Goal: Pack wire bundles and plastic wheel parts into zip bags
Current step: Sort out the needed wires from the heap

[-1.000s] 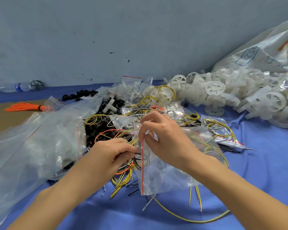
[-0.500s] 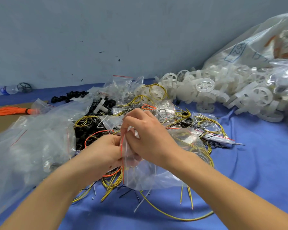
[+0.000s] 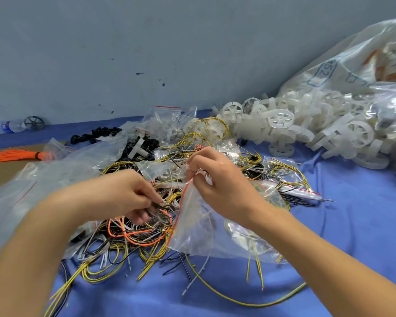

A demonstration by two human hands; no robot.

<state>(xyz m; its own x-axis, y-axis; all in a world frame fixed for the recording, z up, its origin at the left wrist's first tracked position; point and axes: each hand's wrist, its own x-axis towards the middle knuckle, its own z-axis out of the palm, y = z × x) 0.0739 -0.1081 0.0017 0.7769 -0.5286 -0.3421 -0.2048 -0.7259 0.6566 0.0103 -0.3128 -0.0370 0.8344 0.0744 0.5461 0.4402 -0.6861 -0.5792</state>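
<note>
**Hands at the wire tangle, one zip bag held up**

Head view: the right hand (image 3: 220,181) pinches the red-striped top edge of a clear zip bag (image 3: 199,227), which hangs down over the blue-covered worktop (image 3: 352,225). What the bag holds is hard to read through the plastic; faint wire loops show. The left hand (image 3: 114,195) reaches into the wire bundles (image 3: 137,232), its fingers curled and pinching thin strands; the fingertips are partly lost among the wires. Yellow, orange, black and grey wires overlap so that single bundles cannot be told apart. White plastic wheel parts (image 3: 281,124) lie heaped far right, beside a large sack (image 3: 352,65) cut off by the frame edge. Loose clear bags (image 3: 44,179) blur at left.
</note>
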